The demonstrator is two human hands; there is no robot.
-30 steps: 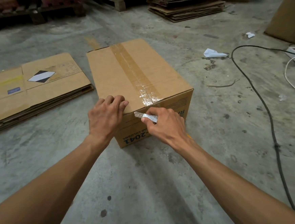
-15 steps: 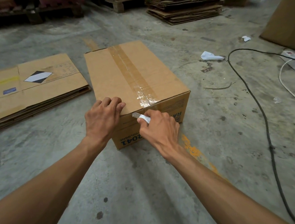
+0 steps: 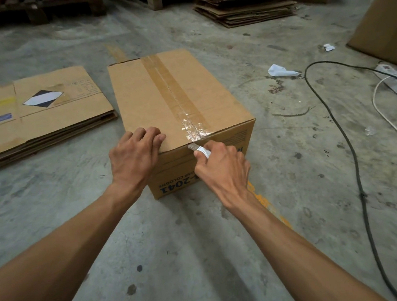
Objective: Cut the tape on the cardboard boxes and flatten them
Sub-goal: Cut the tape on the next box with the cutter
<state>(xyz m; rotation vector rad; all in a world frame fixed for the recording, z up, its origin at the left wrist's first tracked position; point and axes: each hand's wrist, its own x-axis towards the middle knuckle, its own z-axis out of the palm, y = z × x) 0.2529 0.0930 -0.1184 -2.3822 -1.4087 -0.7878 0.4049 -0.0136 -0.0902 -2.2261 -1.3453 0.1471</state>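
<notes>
Concrete floor (image 3: 201,257); left hand (image 3: 133,155) steadies box (image 3: 165,100), right hand (image 3: 222,167) grips cutter (image 3: 199,149).

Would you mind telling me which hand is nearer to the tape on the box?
Right. The right hand holds a cutter at the tape; the left hand rests on the box edge beside it.

The sealed brown cardboard box (image 3: 179,99) is showing blue print on its near face, upside down from here: "2041" and above it "COLOGNE", partly covered by the hands. The flattened brown cardboard sheet (image 3: 40,113) at left is bearing a black-and-white diamond label and a small blue sticker, both unreadable.
</notes>
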